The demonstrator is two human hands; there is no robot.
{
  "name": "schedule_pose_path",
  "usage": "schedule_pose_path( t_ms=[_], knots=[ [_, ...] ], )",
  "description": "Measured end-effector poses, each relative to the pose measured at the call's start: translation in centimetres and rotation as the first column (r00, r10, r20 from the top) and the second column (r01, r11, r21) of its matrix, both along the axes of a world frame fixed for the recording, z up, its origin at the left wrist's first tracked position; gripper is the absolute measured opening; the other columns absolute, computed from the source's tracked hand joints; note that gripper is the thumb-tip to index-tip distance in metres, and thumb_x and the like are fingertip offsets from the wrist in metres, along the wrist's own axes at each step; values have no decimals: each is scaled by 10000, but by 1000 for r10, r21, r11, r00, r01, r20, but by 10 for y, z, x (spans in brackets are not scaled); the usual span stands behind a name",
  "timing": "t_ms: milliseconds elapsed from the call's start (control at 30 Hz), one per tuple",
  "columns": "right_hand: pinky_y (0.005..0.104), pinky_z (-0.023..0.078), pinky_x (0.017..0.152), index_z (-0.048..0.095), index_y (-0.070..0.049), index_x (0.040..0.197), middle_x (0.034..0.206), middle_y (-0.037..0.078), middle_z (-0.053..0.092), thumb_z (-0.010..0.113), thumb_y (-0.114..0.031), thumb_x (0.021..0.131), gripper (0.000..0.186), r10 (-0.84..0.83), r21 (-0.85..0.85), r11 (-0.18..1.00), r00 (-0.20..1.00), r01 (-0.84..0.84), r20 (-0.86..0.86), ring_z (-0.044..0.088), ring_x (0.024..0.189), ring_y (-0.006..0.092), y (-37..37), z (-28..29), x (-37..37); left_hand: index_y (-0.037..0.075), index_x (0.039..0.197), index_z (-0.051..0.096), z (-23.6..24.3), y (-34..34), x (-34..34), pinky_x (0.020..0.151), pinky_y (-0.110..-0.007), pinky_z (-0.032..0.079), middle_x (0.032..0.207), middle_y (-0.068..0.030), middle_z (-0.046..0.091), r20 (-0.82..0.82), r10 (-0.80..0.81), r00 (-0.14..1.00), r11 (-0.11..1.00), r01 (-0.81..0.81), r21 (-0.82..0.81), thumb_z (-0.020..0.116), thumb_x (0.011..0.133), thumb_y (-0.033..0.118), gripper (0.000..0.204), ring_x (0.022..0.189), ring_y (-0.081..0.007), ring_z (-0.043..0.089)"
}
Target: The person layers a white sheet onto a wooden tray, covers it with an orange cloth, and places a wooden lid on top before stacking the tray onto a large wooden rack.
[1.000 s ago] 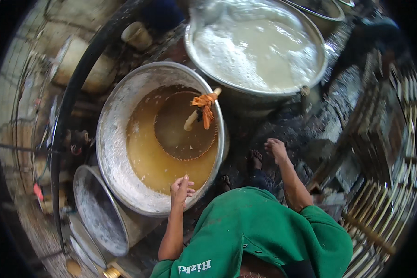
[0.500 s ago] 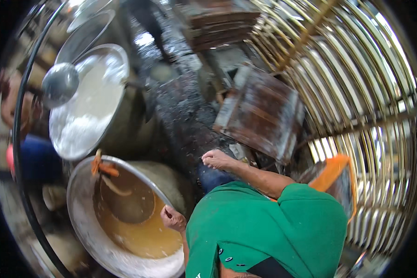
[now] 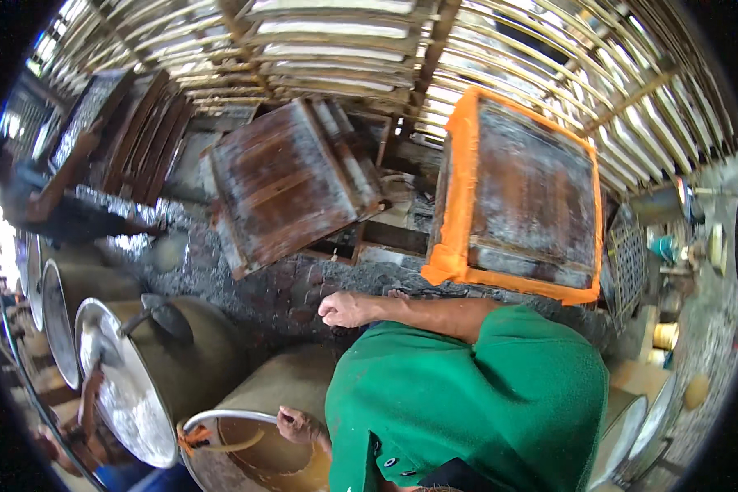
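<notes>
Loosely curled, my right hand point(image 3: 344, 310) is held in front of my green shirt, over the dark floor, with nothing visible in it. My left hand point(image 3: 298, 425) hovers at the rim of a large metal vat point(image 3: 221, 416), its fingers bent inward and nothing showing between them. Whether it touches the rim I cannot tell. Cloudy amber liquid point(image 3: 291, 469) fills part of this vat. An orange cloth strip point(image 3: 192, 439) is tied to its rim beside a pale curved piece. The lower part of the vat is cut off by the picture's edge.
A second vat point(image 3: 190, 348) with whitish contents stands farther left, other vats behind. Ahead lie a tilted wooden panel point(image 3: 283, 180) and a wooden box edged with orange cloth point(image 3: 459, 189). Slatted walls point(image 3: 336, 49) enclose the far side. Another person point(image 3: 49, 201) stands far left.
My view has swung to the right, so the vats now sit lower left and the orange-edged box is fully in sight. Both hands stay close to my body, still curled.
</notes>
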State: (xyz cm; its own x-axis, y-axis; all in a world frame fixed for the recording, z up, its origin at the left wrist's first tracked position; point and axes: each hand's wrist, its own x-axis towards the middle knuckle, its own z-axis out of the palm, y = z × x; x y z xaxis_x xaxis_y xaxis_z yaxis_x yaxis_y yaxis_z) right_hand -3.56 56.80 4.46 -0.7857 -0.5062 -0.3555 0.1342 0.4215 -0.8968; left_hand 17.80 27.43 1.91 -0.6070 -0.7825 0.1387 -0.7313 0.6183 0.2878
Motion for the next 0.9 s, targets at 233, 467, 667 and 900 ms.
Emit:
schedule_pose_path(
  t_ms=[233,467,667,900],
  knots=[
    [414,522,796,649,-12,1069,929,185,682,600,-288,920,317,-298,-173,949,928,263,-225,680,893,308,126,64,42,53,966,739,-12,-15,11,748,-417,505,895,-138,722,-7,81,997,997,-81,8,583,953,397,377,803,-293,674],
    [371,608,677,651,-42,1114,937,150,730,572,-208,974,231,-621,-186,771,656,609,-428,738,794,256,270,130,134,54,981,736,11,12,-9,725,-459,507,990,-161,730,62,-10,998,996,16,-88,525,898,504,503,817,-315,685],
    [404,546,835,622,-55,1205,1115,167,692,621,-297,942,358,-718,9,-155,-106,988,-688,695,926,281,434,131,288,42,963,728,-12,30,-19,709,-449,507,970,-169,726,14,-104,994,989,105,-102,535,902,470,473,794,-312,679],
    [359,461,940,582,7,1299,1178,157,651,702,-473,866,658,-971,420,-126,-25,899,-238,600,1102,213,572,21,422,30,945,721,-26,33,-12,694,-440,507,951,-177,721,14,-54,998,998,54,-13,545,905,435,444,771,-309,673]
  ],
)
